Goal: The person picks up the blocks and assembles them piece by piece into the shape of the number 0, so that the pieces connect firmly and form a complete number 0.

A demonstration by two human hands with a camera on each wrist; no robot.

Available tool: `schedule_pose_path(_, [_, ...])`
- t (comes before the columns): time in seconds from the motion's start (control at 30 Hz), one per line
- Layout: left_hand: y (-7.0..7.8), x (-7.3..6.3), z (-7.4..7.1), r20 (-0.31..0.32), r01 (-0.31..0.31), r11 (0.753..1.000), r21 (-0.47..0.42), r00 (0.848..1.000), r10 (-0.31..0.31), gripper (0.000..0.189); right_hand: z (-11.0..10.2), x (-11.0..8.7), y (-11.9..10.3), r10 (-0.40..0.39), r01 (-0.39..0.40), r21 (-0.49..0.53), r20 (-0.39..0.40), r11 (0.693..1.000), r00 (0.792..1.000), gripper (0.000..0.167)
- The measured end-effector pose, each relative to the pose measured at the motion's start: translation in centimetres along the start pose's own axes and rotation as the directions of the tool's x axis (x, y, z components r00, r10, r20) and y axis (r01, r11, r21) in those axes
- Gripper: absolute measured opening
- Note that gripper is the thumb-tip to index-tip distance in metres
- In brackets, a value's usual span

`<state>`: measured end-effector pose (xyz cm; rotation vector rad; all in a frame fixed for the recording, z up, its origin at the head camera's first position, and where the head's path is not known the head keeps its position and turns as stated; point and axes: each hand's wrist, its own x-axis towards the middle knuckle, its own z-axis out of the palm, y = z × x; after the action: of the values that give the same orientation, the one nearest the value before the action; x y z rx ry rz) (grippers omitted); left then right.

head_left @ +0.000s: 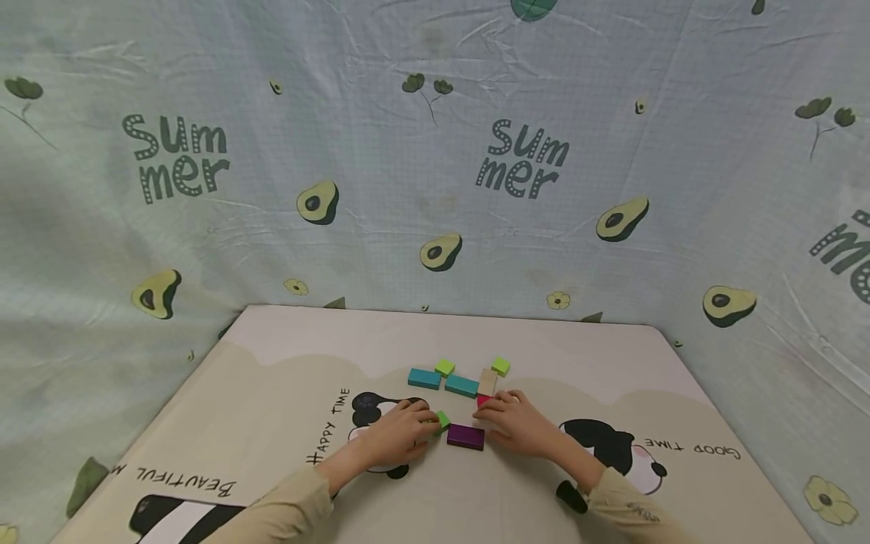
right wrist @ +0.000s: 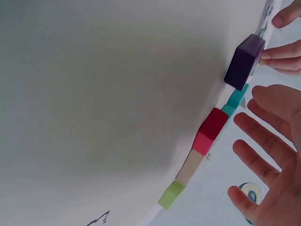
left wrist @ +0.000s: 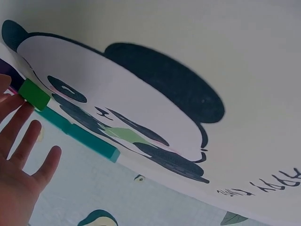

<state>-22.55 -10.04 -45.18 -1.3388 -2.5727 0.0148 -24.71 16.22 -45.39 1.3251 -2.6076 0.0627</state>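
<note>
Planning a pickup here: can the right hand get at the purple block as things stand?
Probably yes: the right hand looks empty beside the purple block, with no other block between them.

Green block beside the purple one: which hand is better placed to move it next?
Left, I'd judge. The left hand is right at the green block; the right hand holds nothing and is on the purple block's other side, by the red block.
</note>
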Motion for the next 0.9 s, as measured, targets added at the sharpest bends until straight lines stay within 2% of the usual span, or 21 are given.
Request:
schedule_pose_path(0.27, [0.0,0.0,-0.1,-0.023,-0.03,0.999,0.035,0.999,0.031,0.025,0.2,0.3,1.1,0.028,-0.029,-0.012,-0.041,1.0,0.999,0.03])
schedule_pose_path(0.47, [0.0,0.1,-0.1,-0.053,-0.044,0.998,0.046,0.998,0.046,0.024,0.3,0.8,1.7,0.064,-0.065,-0.006,-0.021,0.998,0.998,0.034])
schedule_pose_path(0.9, [0.2,0.1,-0.3,0.016,-0.007,1.0,0.018,1.0,0.007,0.025,0.7,1.6,2.0,0.068,-0.067,-0.053,0.011,0.996,0.998,0.031])
